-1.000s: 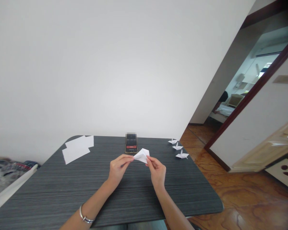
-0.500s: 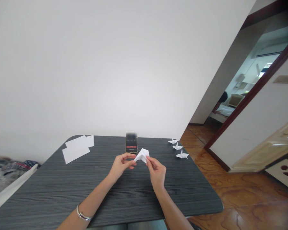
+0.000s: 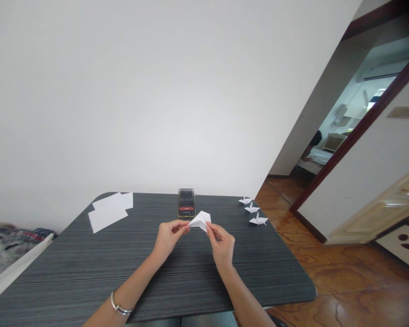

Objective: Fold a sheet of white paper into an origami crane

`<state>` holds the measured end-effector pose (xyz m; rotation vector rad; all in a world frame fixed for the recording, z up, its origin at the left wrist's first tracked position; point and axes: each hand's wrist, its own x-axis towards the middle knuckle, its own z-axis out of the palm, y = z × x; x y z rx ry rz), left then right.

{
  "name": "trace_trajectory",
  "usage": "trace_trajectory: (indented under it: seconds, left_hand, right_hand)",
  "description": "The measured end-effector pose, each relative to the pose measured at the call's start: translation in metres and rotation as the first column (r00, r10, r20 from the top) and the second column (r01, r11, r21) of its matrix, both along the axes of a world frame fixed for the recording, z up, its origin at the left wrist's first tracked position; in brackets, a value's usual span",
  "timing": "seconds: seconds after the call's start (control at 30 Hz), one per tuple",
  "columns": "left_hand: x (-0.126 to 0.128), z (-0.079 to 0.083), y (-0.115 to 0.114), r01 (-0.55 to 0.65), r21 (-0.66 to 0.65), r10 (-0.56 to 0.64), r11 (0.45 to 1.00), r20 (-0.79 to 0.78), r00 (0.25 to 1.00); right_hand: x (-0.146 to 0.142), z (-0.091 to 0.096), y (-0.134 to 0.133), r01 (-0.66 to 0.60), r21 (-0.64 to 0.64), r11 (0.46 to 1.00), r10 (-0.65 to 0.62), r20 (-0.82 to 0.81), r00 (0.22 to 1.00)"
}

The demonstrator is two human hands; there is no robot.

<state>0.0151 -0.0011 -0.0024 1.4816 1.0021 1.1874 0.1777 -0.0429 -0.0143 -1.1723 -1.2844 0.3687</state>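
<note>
A partly folded white paper piece is held just above the dark striped table. My left hand pinches its left tip between thumb and fingers. My right hand pinches its lower right edge. A silver bracelet sits on my left wrist. Behind the paper a phone stands near the table's far edge.
Two white paper sheets lie at the table's far left. Three folded paper cranes stand in a row at the far right edge. A white wall is behind the table. An open doorway and wooden floor are to the right.
The hands have drawn slightly apart again, turning the folded paper a little. The paper stays pinched in both hands above the same spot on the table.
</note>
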Motion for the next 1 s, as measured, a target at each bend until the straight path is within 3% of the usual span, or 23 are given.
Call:
trace_trajectory:
  seconds: [0.13,0.5,0.8,0.9,1.0]
  left_hand:
    - [0.0,-0.001,0.002,0.014,0.009,-0.014,1.0,-0.014,1.0]
    - [0.0,0.007,0.002,0.12,-0.067,-0.111,0.991,0.124,0.986]
    - [0.003,0.01,-0.003,0.21,-0.175,-0.18,0.962,0.173,0.968]
    - [0.005,0.009,-0.003,0.224,-0.201,-0.195,0.954,0.153,0.969]
    - [0.005,0.007,-0.004,0.16,-0.137,-0.153,0.978,0.065,0.986]
  right_hand:
    - [0.0,0.0,0.001,0.015,0.006,1.0,-0.015,-0.024,1.0]
    - [0.002,-0.003,0.003,0.074,-0.023,0.997,-0.075,-0.036,0.997]
    - [0.002,0.003,0.0,0.034,-0.012,0.999,-0.034,-0.024,0.999]
    - [0.001,0.004,-0.001,0.02,-0.014,1.0,-0.02,-0.005,1.0]
    - [0.002,0.003,-0.001,0.025,-0.006,1.0,-0.025,0.004,1.0]
